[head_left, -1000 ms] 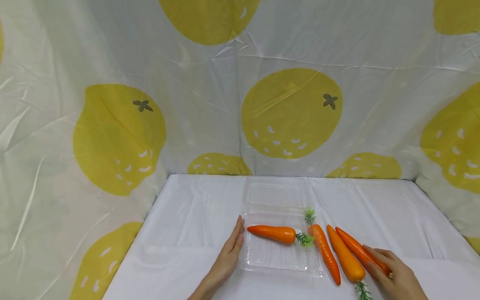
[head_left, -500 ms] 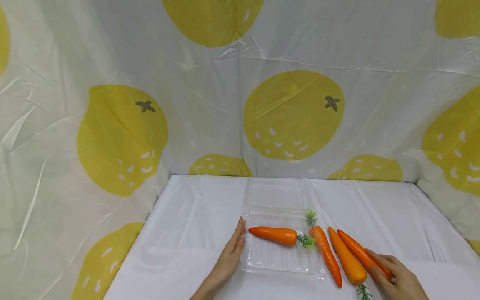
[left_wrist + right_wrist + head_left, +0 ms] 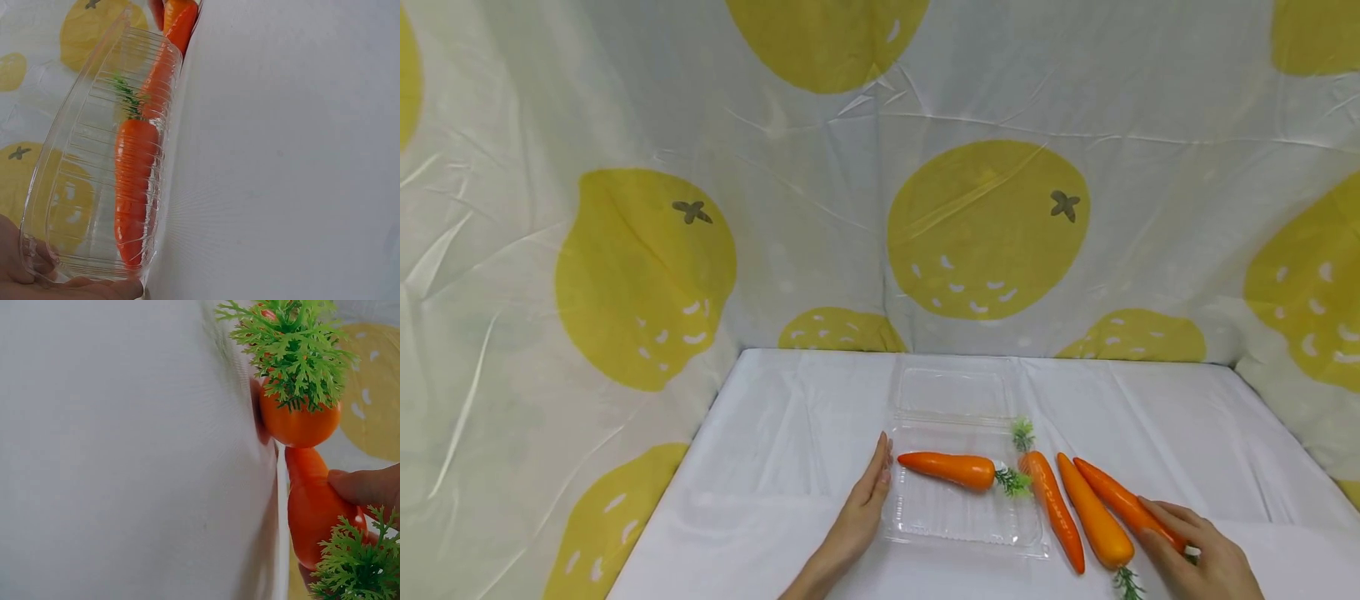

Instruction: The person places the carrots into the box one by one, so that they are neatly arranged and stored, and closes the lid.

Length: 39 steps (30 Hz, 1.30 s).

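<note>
My left hand [image 3: 855, 518] rests along the left side of the clear plastic container [image 3: 962, 521], its fingers straight against the wall. Across the container lies an orange carrot [image 3: 951, 470], tip to the left and green top over the right rim. My right hand [image 3: 1204, 554] grips the rightmost carrot [image 3: 1123, 493] near its thick end. The right wrist view shows the thumb on that carrot's body [image 3: 307, 515] and its leafy top [image 3: 359, 565] below. Just left of it lies a lighter orange carrot [image 3: 1096, 521], then a ridged carrot [image 3: 1054, 512] close by the container.
The container's lid [image 3: 953, 392] lies unfolded toward the back. A white cloth [image 3: 775, 450] covers the table. Behind and at the sides hangs a curtain [image 3: 820, 208] printed with yellow lemons.
My right hand has shifted slightly right on its carrot, nearer the leafy end. My left hand stays beside the container, and the head view has tilted slightly.
</note>
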### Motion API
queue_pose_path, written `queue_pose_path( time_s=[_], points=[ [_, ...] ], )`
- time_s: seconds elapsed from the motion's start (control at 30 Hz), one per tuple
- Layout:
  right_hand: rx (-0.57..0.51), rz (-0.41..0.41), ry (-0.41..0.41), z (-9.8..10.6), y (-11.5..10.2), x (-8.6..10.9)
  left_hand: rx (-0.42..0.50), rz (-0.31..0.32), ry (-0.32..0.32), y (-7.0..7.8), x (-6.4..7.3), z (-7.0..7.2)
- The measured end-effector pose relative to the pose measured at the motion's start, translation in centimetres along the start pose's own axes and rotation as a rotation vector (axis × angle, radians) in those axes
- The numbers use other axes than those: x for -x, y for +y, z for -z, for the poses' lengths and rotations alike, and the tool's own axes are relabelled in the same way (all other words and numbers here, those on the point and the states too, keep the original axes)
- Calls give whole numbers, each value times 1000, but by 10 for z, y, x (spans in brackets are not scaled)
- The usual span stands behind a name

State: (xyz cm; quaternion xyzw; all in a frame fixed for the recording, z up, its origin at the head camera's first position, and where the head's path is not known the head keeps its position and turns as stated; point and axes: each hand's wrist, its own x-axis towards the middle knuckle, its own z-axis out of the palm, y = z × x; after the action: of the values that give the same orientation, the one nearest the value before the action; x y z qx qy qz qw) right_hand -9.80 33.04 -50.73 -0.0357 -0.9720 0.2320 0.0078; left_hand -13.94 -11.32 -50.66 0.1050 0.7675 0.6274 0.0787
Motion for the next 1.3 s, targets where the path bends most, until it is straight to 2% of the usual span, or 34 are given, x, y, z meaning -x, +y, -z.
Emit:
queue_pose_path(
  time_s=[0.2, 0.33, 0.57, 0.67, 0.93, 1.17, 1.3],
  points=[
    [-10, -4, 39, 3, -5, -1, -5, 9, 2, 0, 0, -1],
    [-19, 37, 137, 5, -9, 0, -2, 12, 3, 0, -1, -1],
    [-54, 58, 201, 17, -13, -3, -7, -11, 1, 2, 2, 0],
    [-89, 102, 264, 19, -15, -3, -8, -11, 0, 2, 2, 0],
    [-139, 150, 292, 26, -35, -9, -10, -10, 1, 1, 1, 0],
    [-214, 275, 340, 29, -55, -16, -2, 1, 7, 0, 1, 0],
    [-229, 311, 343, 31, -66, -21, 0, 5, 6, 0, 0, 0]
  ],
)
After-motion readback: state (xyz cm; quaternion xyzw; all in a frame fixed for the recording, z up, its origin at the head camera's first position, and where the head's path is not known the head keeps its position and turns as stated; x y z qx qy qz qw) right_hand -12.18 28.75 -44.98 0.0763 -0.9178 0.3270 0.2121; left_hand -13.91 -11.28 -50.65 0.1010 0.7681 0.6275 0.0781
